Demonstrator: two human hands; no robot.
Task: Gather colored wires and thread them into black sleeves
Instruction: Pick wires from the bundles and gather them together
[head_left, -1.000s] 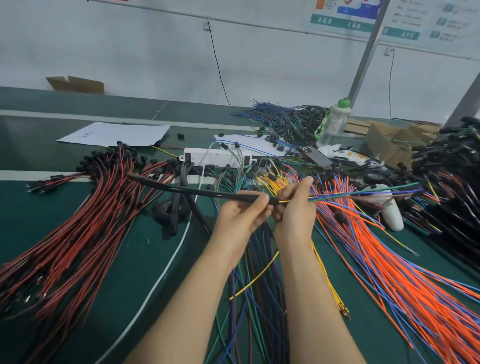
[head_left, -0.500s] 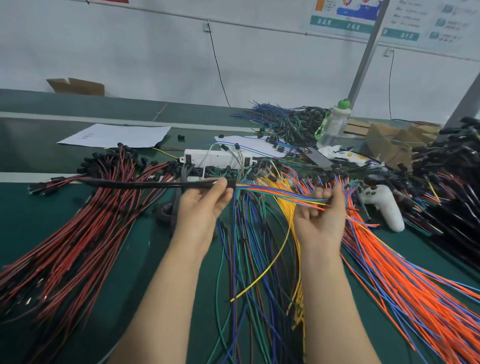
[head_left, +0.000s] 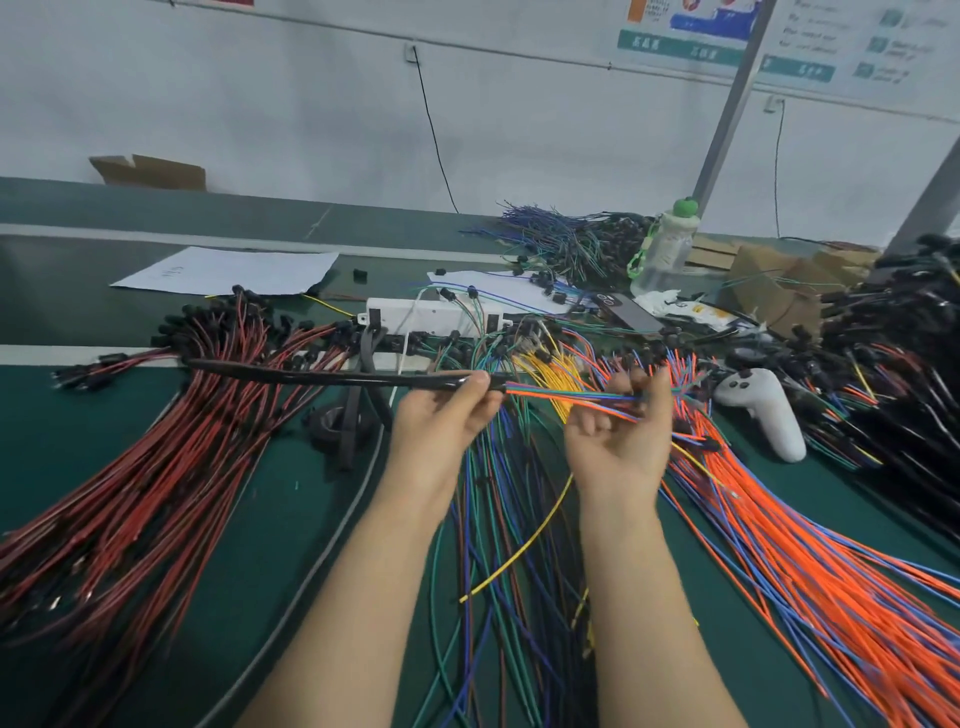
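A: Where is the black sleeve?
B: Held level above the red wires on the counter, stretching toward 9 o'clock from the left hand, whose fingers pinch its right end.
A: And the coloured wires?
B: They leave that end toward 3 o'clock, where the right hand closes its fingers round them. Loose orange wires fan toward 5 o'clock.

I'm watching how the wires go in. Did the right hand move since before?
Yes. The right hand, pinching the colored wires, moved right, away from the left hand on the black sleeve and toward the white game controller.
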